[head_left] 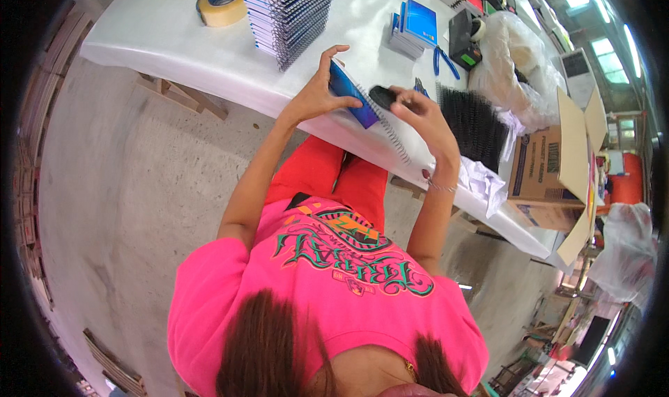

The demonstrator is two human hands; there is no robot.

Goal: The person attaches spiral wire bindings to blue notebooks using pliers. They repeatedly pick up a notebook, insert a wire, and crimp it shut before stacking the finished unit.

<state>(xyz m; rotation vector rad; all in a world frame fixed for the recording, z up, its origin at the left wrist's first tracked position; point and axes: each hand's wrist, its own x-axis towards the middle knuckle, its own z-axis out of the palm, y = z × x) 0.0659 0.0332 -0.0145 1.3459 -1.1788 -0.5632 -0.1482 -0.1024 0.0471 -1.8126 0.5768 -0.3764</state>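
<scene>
My left hand [313,96] grips a small blue notebook [346,90] by its cover, thumb in front and fingers behind. The notebook is tilted up at the table's near edge. A spiral coil [395,138] runs along its right edge and sticks out past the lower corner. Between the thumb and fingers of my right hand [424,117] is a dark, rounded object [382,97], close beside the coil; its kind is unclear and the hand is slightly blurred. A tall stack of coil-bound notebooks [296,24] stands beyond my left hand.
Tape rolls [221,10] lie at the far left of the white table [160,48]. Beyond my right hand are a smaller notebook stack [420,24], blue-handled pliers [446,64] and a black box [462,40]. Black coils [474,125], crumpled paper [481,184] and an open carton [540,167] are rightward.
</scene>
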